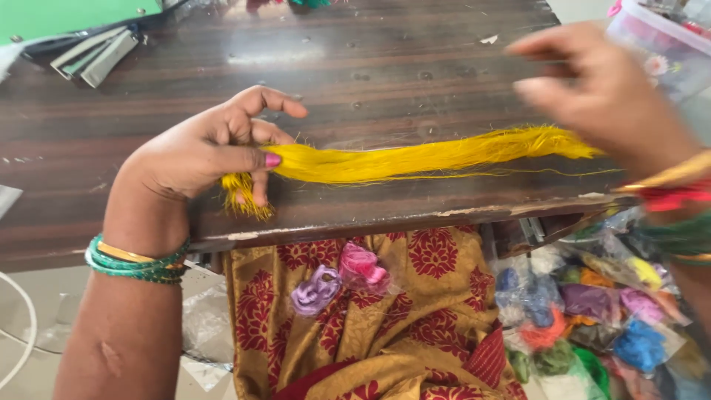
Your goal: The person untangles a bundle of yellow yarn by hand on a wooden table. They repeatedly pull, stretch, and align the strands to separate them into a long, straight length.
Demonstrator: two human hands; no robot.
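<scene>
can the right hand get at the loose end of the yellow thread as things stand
Probably yes: the right hand hovers just above the free end of the yellow thread, nothing lies between them, and the left hand pins the other end.

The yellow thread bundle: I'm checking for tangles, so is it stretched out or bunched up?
Stretched out. The yellow thread bundle lies straight along the table, one end pinched in the left hand.

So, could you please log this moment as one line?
left hand: pinching bundle of yellow thread | right hand: lifted above bundle's far end | surface: dark wooden table
</scene>
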